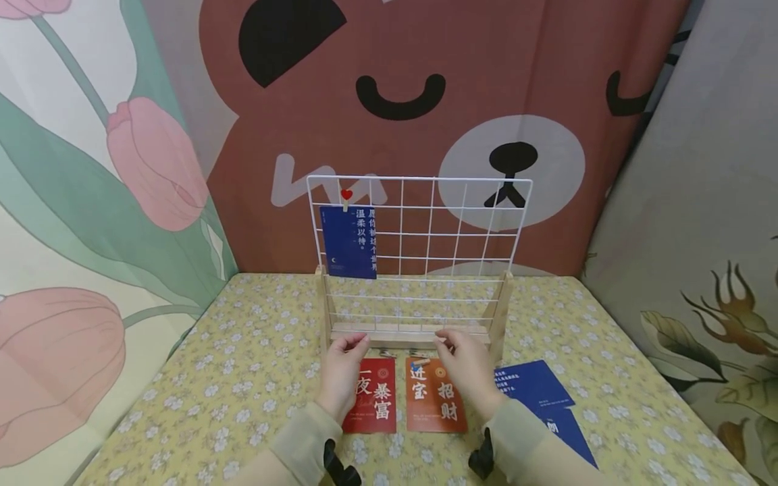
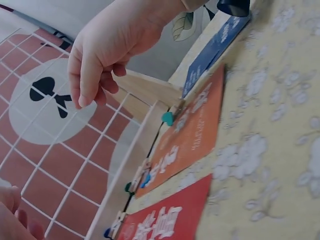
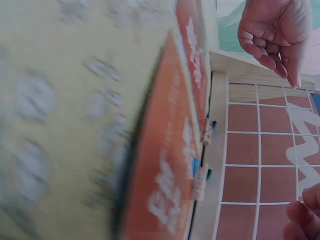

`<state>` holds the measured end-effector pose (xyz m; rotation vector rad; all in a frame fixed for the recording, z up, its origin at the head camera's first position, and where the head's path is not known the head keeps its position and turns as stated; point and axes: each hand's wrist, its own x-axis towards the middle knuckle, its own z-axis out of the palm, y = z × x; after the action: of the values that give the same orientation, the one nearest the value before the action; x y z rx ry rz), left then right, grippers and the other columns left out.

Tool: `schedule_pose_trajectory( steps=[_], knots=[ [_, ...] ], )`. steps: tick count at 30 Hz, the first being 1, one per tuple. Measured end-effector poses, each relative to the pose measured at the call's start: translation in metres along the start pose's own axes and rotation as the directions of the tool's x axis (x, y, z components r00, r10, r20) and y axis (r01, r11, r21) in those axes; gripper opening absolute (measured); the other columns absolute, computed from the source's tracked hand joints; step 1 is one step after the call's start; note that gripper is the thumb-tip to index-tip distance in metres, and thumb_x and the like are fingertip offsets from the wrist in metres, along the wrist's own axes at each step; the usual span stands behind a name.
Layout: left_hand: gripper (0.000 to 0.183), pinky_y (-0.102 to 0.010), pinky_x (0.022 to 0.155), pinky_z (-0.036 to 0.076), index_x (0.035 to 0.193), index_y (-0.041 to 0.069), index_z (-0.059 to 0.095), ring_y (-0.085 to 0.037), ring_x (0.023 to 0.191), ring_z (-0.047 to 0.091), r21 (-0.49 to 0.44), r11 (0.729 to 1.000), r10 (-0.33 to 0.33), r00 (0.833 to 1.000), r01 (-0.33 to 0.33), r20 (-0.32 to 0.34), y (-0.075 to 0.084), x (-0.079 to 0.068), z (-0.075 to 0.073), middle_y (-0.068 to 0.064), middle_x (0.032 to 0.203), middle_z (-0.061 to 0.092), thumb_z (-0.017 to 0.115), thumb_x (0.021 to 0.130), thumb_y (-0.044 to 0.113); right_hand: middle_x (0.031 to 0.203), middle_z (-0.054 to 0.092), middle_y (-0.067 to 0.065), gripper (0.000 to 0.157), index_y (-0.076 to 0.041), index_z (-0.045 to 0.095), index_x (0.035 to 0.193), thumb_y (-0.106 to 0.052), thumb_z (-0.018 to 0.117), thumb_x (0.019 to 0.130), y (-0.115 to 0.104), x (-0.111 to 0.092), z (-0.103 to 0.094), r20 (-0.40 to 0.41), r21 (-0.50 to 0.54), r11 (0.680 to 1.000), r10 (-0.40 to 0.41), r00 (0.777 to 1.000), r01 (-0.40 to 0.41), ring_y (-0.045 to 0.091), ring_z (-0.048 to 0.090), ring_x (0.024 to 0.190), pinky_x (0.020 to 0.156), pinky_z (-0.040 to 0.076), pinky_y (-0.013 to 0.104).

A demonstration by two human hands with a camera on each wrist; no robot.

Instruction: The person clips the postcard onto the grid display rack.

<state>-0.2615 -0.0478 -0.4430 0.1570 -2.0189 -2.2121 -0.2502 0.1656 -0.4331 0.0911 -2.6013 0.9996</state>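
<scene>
My left hand [image 1: 342,378] hovers over the red card [image 1: 379,398], just before the white wire grid rack [image 1: 415,234]. My right hand [image 1: 469,368] is above the right edge of the orange card [image 1: 434,408]. Both hands have loosely bent fingers, thumb close to forefinger, and I see nothing between them in the wrist views. On the grid's left side a blue card [image 1: 351,246] hangs from a small clothespin with a red heart [image 1: 346,195]. Small wooden clothespins [image 3: 200,183] with coloured hearts lie along the rack's base by the cards.
Two overlapping blue cards [image 1: 537,386] lie at the right, partly behind my right hand and forearm. Wooden side posts [image 1: 500,317] and a wooden base bar hold the grid up. A flowered cloth [image 1: 261,378] covers the table; a printed bear curtain [image 1: 292,229] hangs behind.
</scene>
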Motion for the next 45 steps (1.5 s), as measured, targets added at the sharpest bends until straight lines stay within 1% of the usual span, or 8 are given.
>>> schedule_pose_trajectory(
  steps=[10, 18, 22, 25, 29, 32, 39, 45],
  knots=[
    [0.028, -0.042, 0.082, 0.046, 0.116, 0.0, 0.063, -0.025, 0.094, 0.053, 0.069, 0.995, -0.07, 0.997, 0.07, 0.011, -0.014, 0.0, -0.001, -0.01, 0.109, 0.058, 0.062, 0.095, 0.019, 0.081, 0.06, -0.001, 0.028, -0.01, 0.065, 0.121, -0.019, 0.061, 0.095, 0.008, -0.016, 0.014, 0.093, 0.16, 0.974, 0.148, 0.985, -0.162, 0.014, 0.052, 0.059, 0.05, 0.044, 0.031],
    [0.033, -0.042, 0.081, 0.048, 0.118, 0.001, 0.061, -0.03, 0.099, 0.056, 0.118, 0.988, -0.093, 0.995, 0.096, -0.028, -0.022, -0.001, -0.008, -0.011, 0.11, 0.059, 0.063, 0.094, 0.024, 0.084, 0.062, 0.002, 0.029, -0.004, 0.063, 0.121, -0.015, 0.063, 0.093, 0.005, -0.022, 0.031, 0.154, 0.247, 0.95, 0.157, 0.976, -0.192, 0.014, 0.055, 0.064, 0.053, 0.045, 0.031],
    [0.035, -0.039, 0.075, 0.049, 0.12, 0.002, 0.058, -0.03, 0.098, 0.057, 0.159, 0.978, -0.137, 0.991, 0.136, -0.005, -0.025, -0.001, -0.012, -0.013, 0.111, 0.058, 0.062, 0.095, 0.027, 0.087, 0.063, 0.005, 0.035, -0.002, 0.058, 0.126, -0.012, 0.061, 0.093, 0.0, -0.026, 0.038, 0.238, 0.325, 0.91, 0.184, 0.954, -0.257, 0.016, 0.054, 0.06, 0.049, 0.043, 0.031],
    [0.04, -0.036, 0.071, 0.049, 0.125, 0.002, 0.055, -0.027, 0.097, 0.057, 0.216, 0.961, -0.183, 0.983, 0.172, 0.031, -0.026, -0.002, -0.015, -0.014, 0.115, 0.057, 0.06, 0.096, 0.028, 0.094, 0.064, 0.007, 0.04, -0.005, 0.052, 0.133, -0.015, 0.06, 0.095, -0.005, -0.029, 0.042, 0.322, 0.378, 0.867, 0.205, 0.924, -0.324, 0.016, 0.051, 0.053, 0.046, 0.044, 0.031],
    [0.043, -0.035, 0.065, 0.05, 0.129, 0.003, 0.053, -0.026, 0.093, 0.057, 0.304, 0.936, -0.208, 0.976, 0.178, 0.068, -0.026, -0.005, -0.018, -0.016, 0.117, 0.055, 0.061, 0.095, 0.027, 0.099, 0.065, 0.01, 0.046, -0.004, 0.045, 0.137, -0.018, 0.06, 0.096, -0.011, -0.033, 0.047, 0.393, 0.414, 0.838, 0.186, 0.901, -0.354, 0.018, 0.056, 0.06, 0.048, 0.047, 0.033],
    [0.041, -0.035, 0.06, 0.05, 0.13, 0.005, 0.054, -0.027, 0.089, 0.058, 0.348, 0.922, -0.209, 0.976, 0.173, 0.069, -0.027, -0.008, -0.02, -0.016, 0.118, 0.055, 0.062, 0.094, 0.023, 0.098, 0.064, 0.009, 0.049, -0.002, 0.043, 0.137, -0.019, 0.061, 0.095, -0.015, -0.035, 0.051, 0.421, 0.426, 0.827, 0.176, 0.89, -0.366, 0.02, 0.059, 0.07, 0.05, 0.047, 0.033],
    [0.04, -0.034, 0.061, 0.047, 0.129, 0.007, 0.057, -0.028, 0.096, 0.053, 0.432, 0.889, -0.189, 0.981, 0.153, 0.041, -0.032, -0.011, -0.023, -0.017, 0.125, 0.054, 0.064, 0.091, 0.02, 0.098, 0.066, 0.011, 0.048, 0.0, 0.042, 0.135, -0.022, 0.06, 0.096, -0.02, -0.036, 0.055, 0.469, 0.446, 0.785, 0.203, 0.859, -0.429, 0.02, 0.06, 0.071, 0.05, 0.044, 0.03],
    [0.043, -0.035, 0.063, 0.047, 0.131, 0.005, 0.055, -0.028, 0.099, 0.052, 0.4, 0.903, -0.185, 0.982, 0.157, 0.033, -0.033, -0.013, -0.023, -0.018, 0.129, 0.052, 0.063, 0.092, 0.02, 0.095, 0.066, 0.013, 0.048, 0.002, 0.042, 0.134, -0.022, 0.058, 0.096, -0.018, -0.037, 0.056, 0.481, 0.481, 0.758, 0.192, 0.855, -0.44, 0.021, 0.061, 0.077, 0.052, 0.043, 0.03]
  ],
)
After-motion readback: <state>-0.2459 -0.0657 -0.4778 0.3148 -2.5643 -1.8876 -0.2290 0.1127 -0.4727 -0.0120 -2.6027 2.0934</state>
